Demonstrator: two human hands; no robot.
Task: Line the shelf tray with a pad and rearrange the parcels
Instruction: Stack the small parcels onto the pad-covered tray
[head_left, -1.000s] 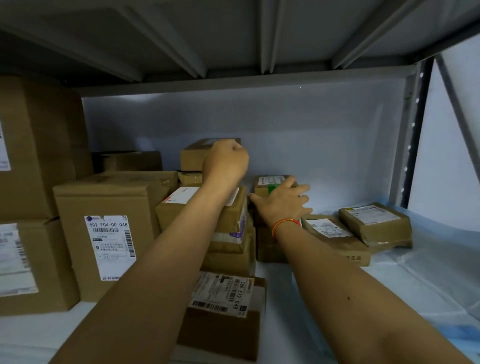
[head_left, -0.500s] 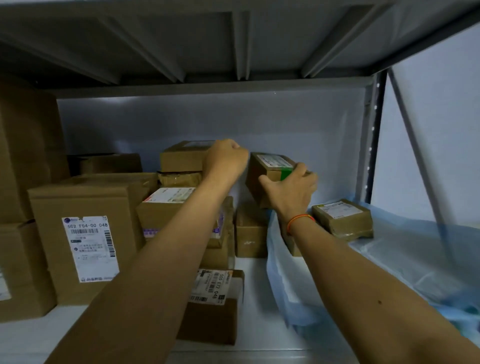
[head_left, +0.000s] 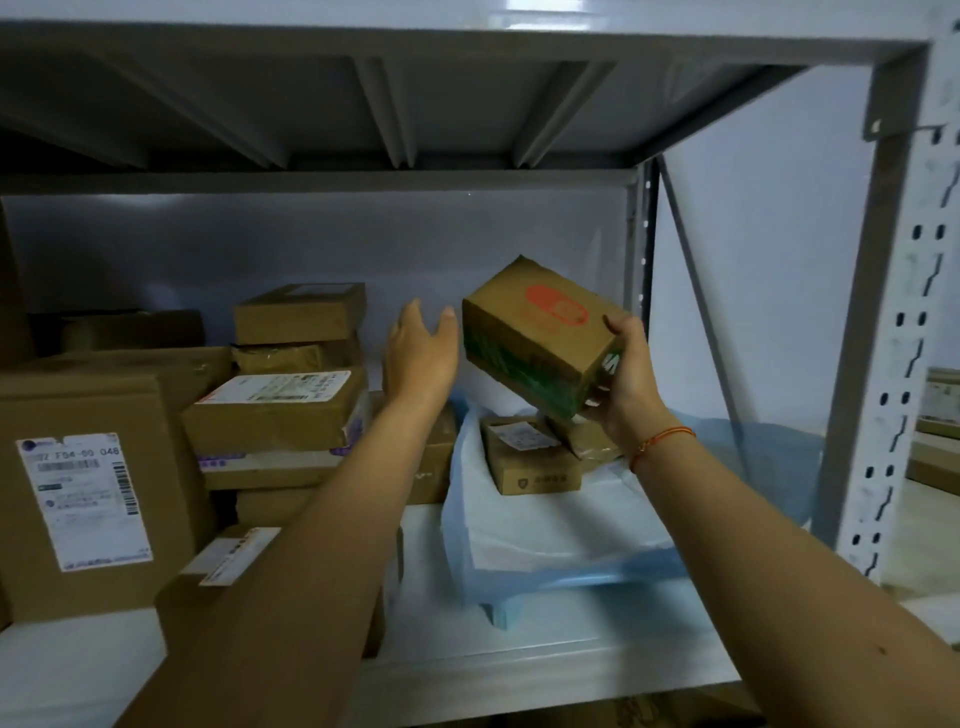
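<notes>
The right hand (head_left: 626, 382) grips a tilted cardboard parcel (head_left: 540, 338) with a red print and green tape, lifted above the shelf. The left hand (head_left: 418, 353), fingers spread and empty, hovers just beside its left face. Below lies a crumpled, pale blue pad (head_left: 545, 535) bearing small brown boxes (head_left: 530, 457); stacked cartons (head_left: 291, 400) stand left.

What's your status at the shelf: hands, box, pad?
Right hand grips box, lifted and tilted. Left hand open beside it, empty. Blue pad bunched on shelf, two parcels on it.
</notes>
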